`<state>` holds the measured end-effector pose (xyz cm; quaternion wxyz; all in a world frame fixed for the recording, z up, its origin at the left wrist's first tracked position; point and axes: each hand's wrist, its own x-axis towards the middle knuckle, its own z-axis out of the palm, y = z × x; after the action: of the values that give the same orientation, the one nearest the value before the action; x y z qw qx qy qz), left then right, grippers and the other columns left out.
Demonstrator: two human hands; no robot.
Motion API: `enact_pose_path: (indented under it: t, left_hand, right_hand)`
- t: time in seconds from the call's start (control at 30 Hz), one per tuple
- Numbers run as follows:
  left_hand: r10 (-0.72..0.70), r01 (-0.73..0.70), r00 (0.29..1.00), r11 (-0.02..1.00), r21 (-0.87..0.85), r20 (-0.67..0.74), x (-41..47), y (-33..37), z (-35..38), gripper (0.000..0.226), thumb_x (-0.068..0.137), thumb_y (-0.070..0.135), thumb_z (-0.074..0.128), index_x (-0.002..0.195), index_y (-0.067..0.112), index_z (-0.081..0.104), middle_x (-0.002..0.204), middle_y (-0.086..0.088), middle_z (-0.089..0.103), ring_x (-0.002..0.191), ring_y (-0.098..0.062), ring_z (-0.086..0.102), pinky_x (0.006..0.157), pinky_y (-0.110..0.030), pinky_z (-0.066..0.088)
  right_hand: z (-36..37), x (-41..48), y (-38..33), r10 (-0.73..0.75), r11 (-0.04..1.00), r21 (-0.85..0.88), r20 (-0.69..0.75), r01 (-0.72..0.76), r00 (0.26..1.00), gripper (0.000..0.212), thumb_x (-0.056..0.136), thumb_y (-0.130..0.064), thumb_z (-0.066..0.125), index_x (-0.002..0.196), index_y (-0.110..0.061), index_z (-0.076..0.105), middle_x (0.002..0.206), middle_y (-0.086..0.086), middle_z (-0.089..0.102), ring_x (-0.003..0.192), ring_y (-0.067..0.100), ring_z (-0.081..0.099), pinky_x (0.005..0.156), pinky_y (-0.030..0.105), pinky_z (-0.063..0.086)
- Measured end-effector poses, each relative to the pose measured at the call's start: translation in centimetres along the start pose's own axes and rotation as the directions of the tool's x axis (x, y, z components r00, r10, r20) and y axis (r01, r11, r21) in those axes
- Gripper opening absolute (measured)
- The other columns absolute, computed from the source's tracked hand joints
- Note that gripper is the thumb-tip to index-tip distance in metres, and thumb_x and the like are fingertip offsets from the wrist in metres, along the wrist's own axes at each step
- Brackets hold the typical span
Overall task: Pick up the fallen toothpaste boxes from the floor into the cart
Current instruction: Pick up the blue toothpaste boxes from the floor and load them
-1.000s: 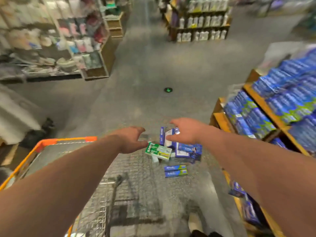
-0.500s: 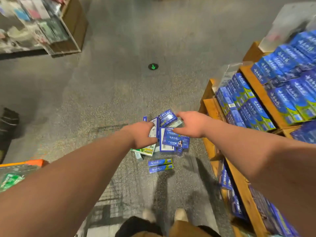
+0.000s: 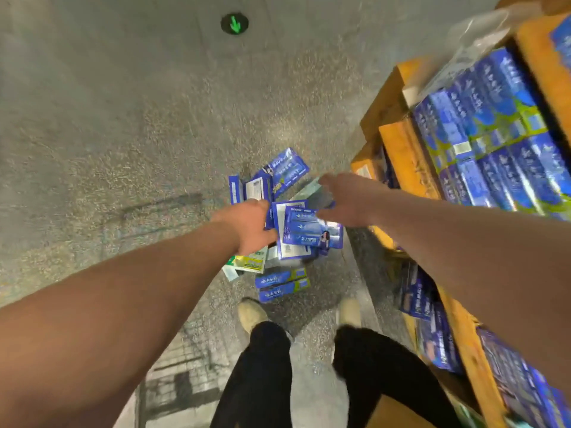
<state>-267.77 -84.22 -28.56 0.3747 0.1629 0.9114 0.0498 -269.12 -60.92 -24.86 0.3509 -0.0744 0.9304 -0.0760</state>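
Toothpaste boxes (image 3: 290,230), mostly blue, lay piled beside the wooden shelf (image 3: 408,156) full of similar boxes; left hand (image 3: 250,225) and right hand (image 3: 346,197) hovered spread, empty.

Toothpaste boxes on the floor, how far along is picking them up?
Nothing looks done yet: the pile of toothpaste boxes lies on the floor in front of the person's shoes, and the cart is out of view. In hand: the left hand and right hand reach over the pile, neither clearly gripping a box. Left: every box, including the two nearest blue ones.
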Motion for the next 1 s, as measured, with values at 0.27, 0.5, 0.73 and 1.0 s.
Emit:
enact_pose_path:
  t: [0.27, 0.5, 0.73, 1.0]
  left_hand:
    - [-0.094, 0.1, 0.993, 0.991, -0.086, 0.073, 18.6, -2.3, 8.7, 0.069, 0.094, 0.057, 0.053, 0.147, 0.016, 0.038, 0.144, -0.01, 0.049, 0.126, -0.033, 0.054, 0.094, -0.047, 0.051]
    - [-0.215, 0.25, 0.966, 0.913, -0.321, 0.143, 29.6, -2.0, 19.3, 0.056, 0.092, 0.052, 0.064, 0.13, 0.017, 0.044, 0.126, -0.007, 0.053, 0.115, -0.034, 0.057, 0.086, -0.044, 0.049]
    - [-0.44, 0.506, 0.86, 0.673, -0.54, 0.259, 35.1, -1.5, 26.5, 0.1, 0.091, 0.059, 0.065, 0.156, 0.002, 0.015, 0.156, -0.021, 0.03, 0.139, -0.04, 0.039, 0.108, -0.05, 0.041]
    - [-0.516, 0.589, 0.788, 0.471, -0.656, 0.337, 37.9, -2.0, 29.5, 0.131, 0.069, 0.083, 0.067, 0.158, 0.007, 0.009, 0.158, -0.017, 0.03, 0.136, -0.038, 0.043, 0.104, -0.051, 0.046]
  right_hand:
    - [9.8, 19.5, 6.6, -0.017, 0.995, -0.096, 0.216, 0.039, 0.976, 0.084, 0.087, -0.059, 0.064, 0.153, -0.019, 0.03, 0.148, 0.008, 0.047, 0.132, 0.033, 0.049, 0.102, 0.047, 0.046]
    - [21.0, 29.7, 12.5, -0.015, 0.987, -0.146, 0.363, 0.073, 0.932, 0.09, 0.077, -0.058, 0.072, 0.147, -0.017, 0.034, 0.142, 0.007, 0.048, 0.127, 0.032, 0.051, 0.099, 0.047, 0.049]
    - [28.7, 34.8, 14.6, -0.018, 0.977, -0.191, 0.372, 0.096, 0.928, 0.107, 0.069, -0.059, 0.079, 0.151, -0.015, 0.025, 0.143, 0.007, 0.044, 0.13, 0.032, 0.044, 0.101, 0.05, 0.044]
    - [30.7, 38.3, 14.7, -0.014, 0.986, -0.146, 0.378, 0.075, 0.926, 0.088, 0.078, -0.051, 0.08, 0.143, -0.018, 0.031, 0.13, 0.009, 0.055, 0.119, 0.035, 0.055, 0.098, 0.049, 0.041]
